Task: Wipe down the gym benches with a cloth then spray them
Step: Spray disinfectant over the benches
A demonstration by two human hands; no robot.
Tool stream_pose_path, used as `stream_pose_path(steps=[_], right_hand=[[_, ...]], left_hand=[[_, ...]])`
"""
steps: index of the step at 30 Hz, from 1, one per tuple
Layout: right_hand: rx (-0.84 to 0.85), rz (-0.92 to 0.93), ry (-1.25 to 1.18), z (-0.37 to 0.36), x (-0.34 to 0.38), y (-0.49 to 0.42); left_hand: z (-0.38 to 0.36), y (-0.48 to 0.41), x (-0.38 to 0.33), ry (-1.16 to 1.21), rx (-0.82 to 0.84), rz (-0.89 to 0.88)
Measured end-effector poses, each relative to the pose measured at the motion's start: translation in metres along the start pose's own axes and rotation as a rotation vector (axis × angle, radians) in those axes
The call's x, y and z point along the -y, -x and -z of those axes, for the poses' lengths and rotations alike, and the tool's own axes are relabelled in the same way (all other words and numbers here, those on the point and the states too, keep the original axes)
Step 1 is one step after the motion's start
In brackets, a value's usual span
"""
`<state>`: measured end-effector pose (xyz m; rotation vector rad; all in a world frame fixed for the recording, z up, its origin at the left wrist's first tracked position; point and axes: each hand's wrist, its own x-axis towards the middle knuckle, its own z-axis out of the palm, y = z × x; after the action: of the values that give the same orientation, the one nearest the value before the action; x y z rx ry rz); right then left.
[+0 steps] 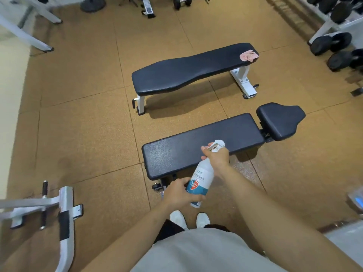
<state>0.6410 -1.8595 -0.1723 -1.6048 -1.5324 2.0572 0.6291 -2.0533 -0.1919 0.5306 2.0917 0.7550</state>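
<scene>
Spraying stage: we hold a white spray bottle (201, 178) with a blue and red label, tilted, nozzle aimed down toward the near bench (196, 148).
Right hand (217, 156): our grip is closed around the bottle's neck and trigger head, with one finger on or near the trigger; we cannot tell whether it is being squeezed.
Left hand (181, 193): our grip is wrapped around the lower body of the bottle, steadying it from below.
Near bench: a long black pad with a separate black seat pad (280, 120) at its right end, lying just in front of our white shoes (189, 219). The bottle's head hangs over the front edge of the long pad, near its middle.
Far bench (188, 69): a flat black pad on white legs, parallel to the near one and a little apart from it.
Cloth (249, 55): a crumpled pink cloth rests on the right end of the far bench, in no one's hand.
Progress: we judge that wiping is likely finished, since the cloth is set aside, and that spraying is now in hand. No wet sheen is clear on either pad, so both benches may yet need spray.
Surroundings: tan rubber floor tiles (82, 122), black dumbbells (332, 43) on a rack at the upper right, white machine frames at the left.
</scene>
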Motion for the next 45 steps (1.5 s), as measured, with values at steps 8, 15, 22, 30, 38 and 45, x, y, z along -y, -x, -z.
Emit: stream_pose_path(steps=[8,15,22,30,38,45], right_hand=[[-0.19,-0.065,-0.11,-0.003,-0.009,-0.013],[-0.44,-0.095,-0.274,-0.05,-0.013,-0.008],[-0.577,-0.111,-0.337,-0.146,-0.022,0.024],[-0.663,-0.148,-0.283,-0.222,-0.025,0.041],[-0.612,-0.097,-0.303,-0.234,-0.011,0.029],[-0.484,-0.046,-0.441,-0.236,0.008,0.006]], left_hand=[[0.023,-0.029,0.004,-0.062,0.114,-0.044],[0.083,-0.076,0.038,-0.169,0.264,-0.173],[0.174,-0.089,0.098,-0.204,0.494,-0.235],[0.231,-0.089,0.141,-0.257,0.574,-0.295],[0.255,-0.089,0.127,-0.273,0.512,-0.312],[0.27,-0.099,0.11,-0.292,0.392,-0.269]])
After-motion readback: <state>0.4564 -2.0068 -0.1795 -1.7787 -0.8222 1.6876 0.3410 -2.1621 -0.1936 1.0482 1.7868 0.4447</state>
